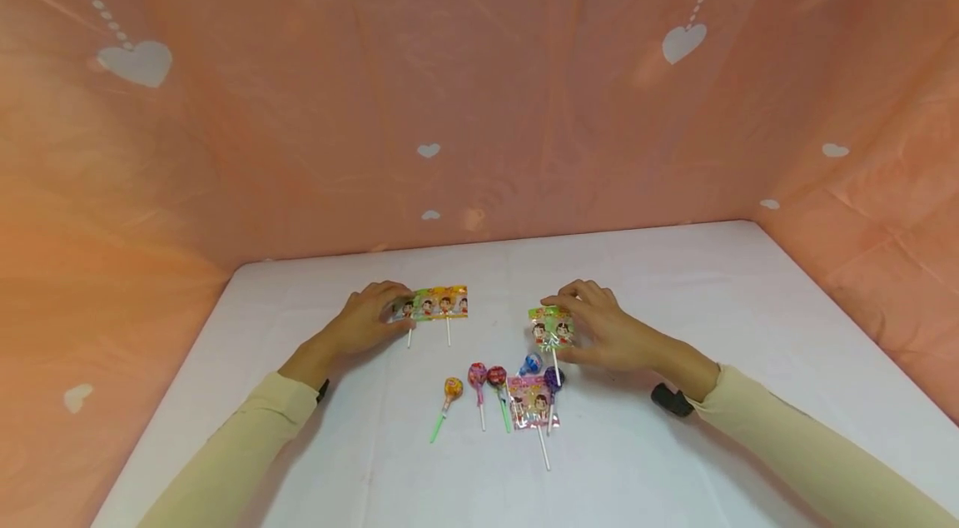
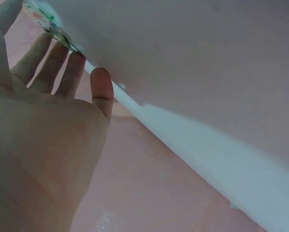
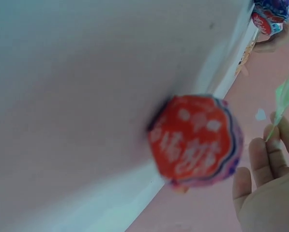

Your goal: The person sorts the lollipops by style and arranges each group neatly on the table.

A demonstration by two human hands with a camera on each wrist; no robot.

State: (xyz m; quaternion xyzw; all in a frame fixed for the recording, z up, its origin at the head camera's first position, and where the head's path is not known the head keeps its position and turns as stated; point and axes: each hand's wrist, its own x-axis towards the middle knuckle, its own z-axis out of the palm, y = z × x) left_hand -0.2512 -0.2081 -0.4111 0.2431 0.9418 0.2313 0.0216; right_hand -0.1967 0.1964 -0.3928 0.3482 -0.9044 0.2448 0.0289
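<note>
On the far left of the table, my left hand (image 1: 365, 320) pinches the left end of a green-wrapped flat lollipop (image 1: 424, 305). An orange-wrapped flat lollipop (image 1: 454, 302) lies against its right side, both white sticks pointing down. In the left wrist view, fingertips meet the patterned wrapper (image 2: 45, 20); most of it is out of frame. My right hand (image 1: 610, 332) grips the right edge of another green-wrapped flat lollipop (image 1: 549, 326) between thumb and fingers. Its wrapper (image 3: 287, 92) shows edge-on in the right wrist view.
Between and nearer than the hands lie round lollipops: orange (image 1: 453, 388), pink (image 1: 477, 376), red (image 1: 497, 377), blue (image 1: 531, 363) and purple (image 1: 553, 379). A pink-wrapped flat lollipop (image 1: 530, 403) overlaps the purple one's stick. Behind the white table (image 1: 315, 461) hangs an orange curtain (image 1: 487, 95).
</note>
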